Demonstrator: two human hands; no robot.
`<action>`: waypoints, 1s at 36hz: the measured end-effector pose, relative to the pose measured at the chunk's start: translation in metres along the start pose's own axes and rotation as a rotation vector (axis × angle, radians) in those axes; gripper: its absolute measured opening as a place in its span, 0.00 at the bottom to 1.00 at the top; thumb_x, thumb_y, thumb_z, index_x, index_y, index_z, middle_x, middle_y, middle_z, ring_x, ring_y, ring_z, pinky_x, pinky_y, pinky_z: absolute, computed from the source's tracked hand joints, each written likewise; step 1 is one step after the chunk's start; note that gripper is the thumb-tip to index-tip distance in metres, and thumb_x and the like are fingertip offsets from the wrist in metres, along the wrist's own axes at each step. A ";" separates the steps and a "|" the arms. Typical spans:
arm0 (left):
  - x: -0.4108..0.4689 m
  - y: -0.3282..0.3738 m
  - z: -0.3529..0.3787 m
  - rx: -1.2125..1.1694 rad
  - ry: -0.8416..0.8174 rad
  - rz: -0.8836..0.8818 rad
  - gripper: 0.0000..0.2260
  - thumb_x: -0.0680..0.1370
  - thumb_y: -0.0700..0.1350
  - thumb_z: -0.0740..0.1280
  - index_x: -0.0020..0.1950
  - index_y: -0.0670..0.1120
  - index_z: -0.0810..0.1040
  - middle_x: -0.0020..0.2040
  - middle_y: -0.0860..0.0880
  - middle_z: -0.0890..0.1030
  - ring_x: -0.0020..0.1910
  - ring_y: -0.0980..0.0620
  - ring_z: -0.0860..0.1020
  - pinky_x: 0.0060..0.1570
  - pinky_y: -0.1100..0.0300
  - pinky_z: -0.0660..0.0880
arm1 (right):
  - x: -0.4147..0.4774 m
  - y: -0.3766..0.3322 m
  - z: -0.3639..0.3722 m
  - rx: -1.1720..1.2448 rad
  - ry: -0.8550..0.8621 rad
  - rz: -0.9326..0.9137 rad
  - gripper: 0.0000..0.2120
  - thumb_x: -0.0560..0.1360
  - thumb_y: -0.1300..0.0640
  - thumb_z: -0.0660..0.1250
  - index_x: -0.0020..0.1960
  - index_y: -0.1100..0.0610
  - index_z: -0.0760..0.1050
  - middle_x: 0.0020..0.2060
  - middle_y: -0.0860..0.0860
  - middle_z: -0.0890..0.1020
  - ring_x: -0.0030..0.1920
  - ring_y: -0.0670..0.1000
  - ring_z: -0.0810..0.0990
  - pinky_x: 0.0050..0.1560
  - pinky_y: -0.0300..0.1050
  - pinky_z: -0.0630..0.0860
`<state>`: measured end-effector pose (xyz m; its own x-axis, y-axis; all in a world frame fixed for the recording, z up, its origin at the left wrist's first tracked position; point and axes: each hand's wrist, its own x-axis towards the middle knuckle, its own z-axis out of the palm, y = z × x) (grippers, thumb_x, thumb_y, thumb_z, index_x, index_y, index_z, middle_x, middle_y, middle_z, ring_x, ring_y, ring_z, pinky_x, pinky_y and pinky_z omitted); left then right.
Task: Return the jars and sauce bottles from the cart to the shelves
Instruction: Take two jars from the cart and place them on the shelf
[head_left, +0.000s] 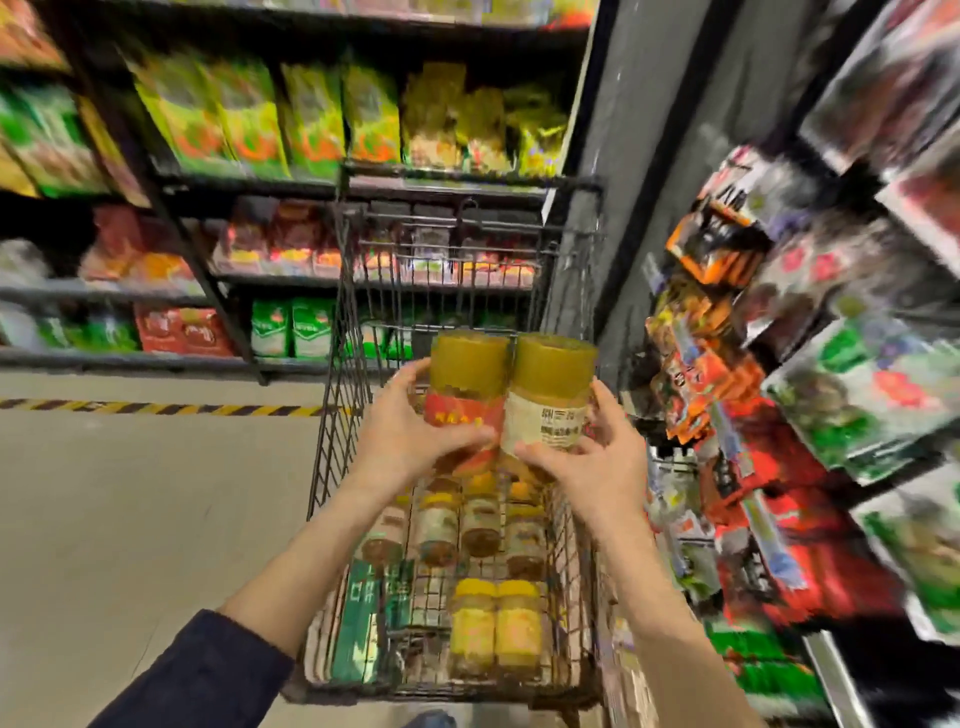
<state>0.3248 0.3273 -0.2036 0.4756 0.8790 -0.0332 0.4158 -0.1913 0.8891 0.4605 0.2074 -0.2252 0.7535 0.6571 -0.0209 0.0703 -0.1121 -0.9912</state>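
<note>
Gold-lidded 2 jars (511, 400) — left hand (410, 436), right hand (597, 462) clasping them above cart (332, 415).

Two hands up, left hand (410, 441) and right hand (597, 467), each gripping one gold-lidded jar: red-label jar (465, 400), white-label jar (550, 400), two held in all. One wire cart (332, 415); inside it two yellow-lidded jars (496, 629) side by side, plus a row of roughly four brownish jars (480, 525), blurred, count unsure.

left sleeve (208, 670): dark navy, pushed up the forearm | right forearm (670, 613): bare, sleeve unseen
</note>
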 end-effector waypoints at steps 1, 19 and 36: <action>-0.001 0.013 -0.003 0.010 0.011 0.037 0.42 0.56 0.51 0.82 0.67 0.48 0.69 0.54 0.53 0.77 0.54 0.53 0.76 0.55 0.58 0.74 | -0.002 -0.011 -0.006 -0.005 0.017 -0.041 0.47 0.56 0.65 0.81 0.69 0.47 0.65 0.52 0.42 0.78 0.44 0.35 0.81 0.43 0.31 0.77; -0.026 0.138 -0.037 -0.249 -0.268 0.515 0.39 0.58 0.44 0.81 0.66 0.48 0.70 0.50 0.50 0.80 0.44 0.63 0.78 0.42 0.73 0.76 | -0.117 -0.124 -0.083 -0.207 0.710 -0.341 0.47 0.55 0.60 0.82 0.70 0.53 0.68 0.56 0.43 0.77 0.43 0.23 0.73 0.44 0.16 0.66; -0.184 0.185 -0.026 -0.373 -0.818 0.821 0.38 0.58 0.51 0.80 0.66 0.51 0.70 0.56 0.54 0.77 0.55 0.54 0.76 0.58 0.55 0.74 | -0.389 -0.163 -0.097 -0.452 1.405 -0.320 0.44 0.58 0.57 0.81 0.70 0.53 0.67 0.60 0.47 0.78 0.60 0.44 0.75 0.60 0.42 0.74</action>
<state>0.2940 0.1416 -0.0213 0.8966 -0.0050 0.4428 -0.4230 -0.3055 0.8530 0.2197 -0.1023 -0.0431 0.6442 -0.4993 0.5794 0.3399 -0.4917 -0.8017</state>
